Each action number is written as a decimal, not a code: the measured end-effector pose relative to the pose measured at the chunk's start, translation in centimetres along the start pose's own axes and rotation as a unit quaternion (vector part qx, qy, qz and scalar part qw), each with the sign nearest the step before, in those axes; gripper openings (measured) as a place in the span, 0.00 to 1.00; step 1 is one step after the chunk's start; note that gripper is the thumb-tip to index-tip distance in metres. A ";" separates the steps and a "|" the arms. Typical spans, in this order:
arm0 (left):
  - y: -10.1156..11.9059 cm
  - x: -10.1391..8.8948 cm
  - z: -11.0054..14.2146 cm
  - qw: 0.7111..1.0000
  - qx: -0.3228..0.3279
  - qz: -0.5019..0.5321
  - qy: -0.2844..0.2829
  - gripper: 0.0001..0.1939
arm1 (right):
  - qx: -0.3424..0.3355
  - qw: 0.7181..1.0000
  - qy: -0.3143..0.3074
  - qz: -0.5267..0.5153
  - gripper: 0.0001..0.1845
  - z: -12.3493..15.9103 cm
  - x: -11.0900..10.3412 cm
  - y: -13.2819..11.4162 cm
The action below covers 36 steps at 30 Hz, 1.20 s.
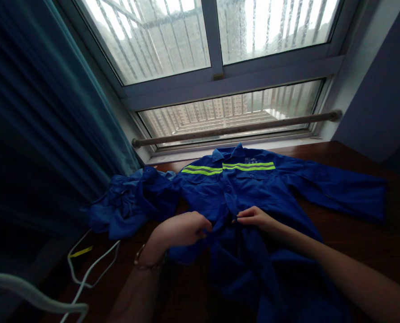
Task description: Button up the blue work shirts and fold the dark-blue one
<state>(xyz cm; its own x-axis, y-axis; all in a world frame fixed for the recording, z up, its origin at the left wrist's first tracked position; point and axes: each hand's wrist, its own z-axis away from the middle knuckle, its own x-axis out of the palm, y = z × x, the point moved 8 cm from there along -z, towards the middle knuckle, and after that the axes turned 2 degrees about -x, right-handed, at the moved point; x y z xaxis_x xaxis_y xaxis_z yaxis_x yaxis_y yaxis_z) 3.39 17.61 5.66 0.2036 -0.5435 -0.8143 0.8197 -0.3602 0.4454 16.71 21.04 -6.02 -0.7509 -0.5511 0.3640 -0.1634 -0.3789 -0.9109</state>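
Note:
A blue work jacket (253, 193) with yellow-green reflective stripes lies spread on the dark wooden surface, collar toward the window. Its right-hand sleeve stretches out flat. My left hand (186, 226), a beaded bracelet at the wrist, is closed on the jacket's front left of the middle. Just across from it, my right hand (253, 216) pinches the front edge of the jacket between thumb and fingers. Below the hands the blue cloth hangs bunched and dark, and its folds hide the lower front.
A crumpled heap of blue clothing (125, 202) lies to the left beside a teal curtain (61, 80). White cables (95, 269), one with a yellow tag (81, 252), run along the lower left. A horizontal rail (236, 129) crosses in front of the window.

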 end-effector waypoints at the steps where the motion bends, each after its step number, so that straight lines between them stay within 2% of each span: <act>1: 2.2 0.5 1.0 0.997 0.058 0.012 -0.055 0.18 | 0.000 1.000 0.009 -0.016 0.16 0.0 -0.1 0.0; 3: 6.3 1.4 3.4 0.970 0.165 0.055 -0.170 0.23 | 0.009 0.998 0.032 -0.051 0.16 0.0 -0.4 0.0; 4: 7.7 1.4 4.3 0.955 0.197 0.080 -0.208 0.24 | 0.015 0.997 0.043 -0.066 0.16 0.0 -0.5 0.0; 6: 8.9 1.2 4.9 0.939 0.220 0.113 -0.239 0.24 | 0.023 0.995 0.056 -0.085 0.15 0.1 -0.6 -0.1; 8: 7.9 0.6 3.6 0.958 0.188 0.115 -0.185 0.20 | 0.021 0.994 0.056 -0.093 0.13 0.2 -0.6 -0.3; 11: 3.6 -0.6 -0.2 0.994 0.082 0.072 0.005 0.13 | 0.006 0.994 0.043 -0.096 0.13 0.3 -0.3 -0.6; 13: 1.0 -0.5 -2.4 0.994 0.027 0.043 0.095 0.10 | -0.003 0.995 0.034 -0.096 0.13 0.4 -0.1 -0.7; 14: 0.1 0.1 -3.4 0.994 0.013 0.035 0.106 0.09 | -0.003 0.994 0.032 -0.100 0.14 0.5 -0.1 -0.8; 16: -1.0 1.6 -5.0 0.995 -0.006 0.018 0.094 0.09 | 0.002 0.993 0.024 -0.112 0.17 0.6 0.2 -0.8; 19: -1.4 3.0 -6.0 0.997 -0.018 -0.018 0.071 0.05 | -0.001 0.994 0.013 -0.112 0.17 0.6 0.6 -0.9; 22: -0.7 2.9 -5.8 0.997 -0.011 -0.021 0.078 0.04 | -0.006 0.996 0.023 -0.080 0.15 0.5 0.4 -0.6; 26: 0.1 2.2 -5.4 0.996 0.001 0.009 0.089 0.09 | -0.021 0.998 0.047 -0.039 0.18 0.3 -0.2 -0.1; 32: 0.7 1.7 -5.5 0.993 0.025 0.042 0.108 0.12 | -0.104 0.991 0.069 0.049 0.16 0.6 -0.3 -1.8; 36: 0.7 1.7 -5.7 0.992 0.026 0.045 0.112 0.13 | -0.114 0.988 0.078 0.074 0.17 0.7 -0.3 -2.2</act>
<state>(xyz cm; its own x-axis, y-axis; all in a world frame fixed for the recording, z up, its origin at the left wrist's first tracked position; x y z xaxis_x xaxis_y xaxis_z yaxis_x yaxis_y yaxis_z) 7.31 20.73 2.46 0.3933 -0.3960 -0.8298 0.7653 -0.3592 0.5342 17.71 21.52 -3.96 -0.8636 -0.4606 0.2049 -0.1707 -0.1151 -0.9786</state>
